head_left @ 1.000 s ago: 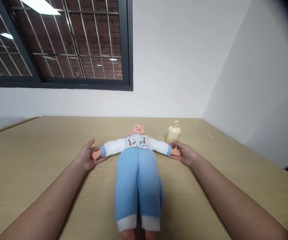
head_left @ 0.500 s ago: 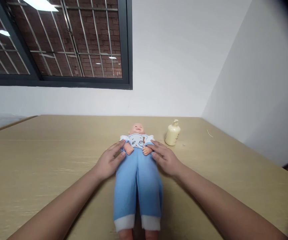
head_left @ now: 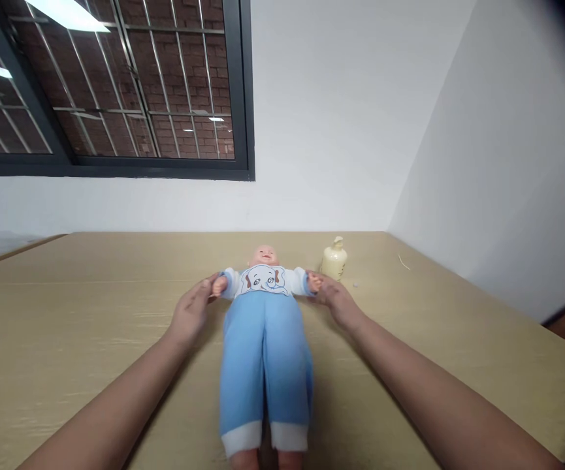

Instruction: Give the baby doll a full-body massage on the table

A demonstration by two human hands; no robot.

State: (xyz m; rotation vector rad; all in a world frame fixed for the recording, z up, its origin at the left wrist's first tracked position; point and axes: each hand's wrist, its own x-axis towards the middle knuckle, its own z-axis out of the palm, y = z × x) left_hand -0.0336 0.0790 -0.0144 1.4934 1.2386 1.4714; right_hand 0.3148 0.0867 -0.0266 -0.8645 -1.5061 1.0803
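Observation:
A baby doll (head_left: 265, 346) in blue trousers and a white top with an elephant face lies on its back, head away from me and feet toward me. Its arms stretch out to both sides. At the doll's arm on the left, my left hand (head_left: 192, 310) has its fingers closed about the small hand and cuff. On the other side my right hand (head_left: 339, 301) grips the doll's other arm near the wrist, fingertips partly hidden behind it. Just beyond my right hand stands a cream pump bottle (head_left: 334, 260), its lower edge partly covered by that hand.
The doll lies on a wide tan tabletop (head_left: 91, 313). A thin pale strand (head_left: 403, 262) and a tiny bluish bit (head_left: 355, 284) are right of the bottle. White walls (head_left: 341, 130) stand behind and at right, with a barred window (head_left: 164, 85) upper left.
The doll's arms, bent over its belly before, are now spread outward. My hands have moved apart from its sides and taken hold of its arms. The view has shifted slightly.

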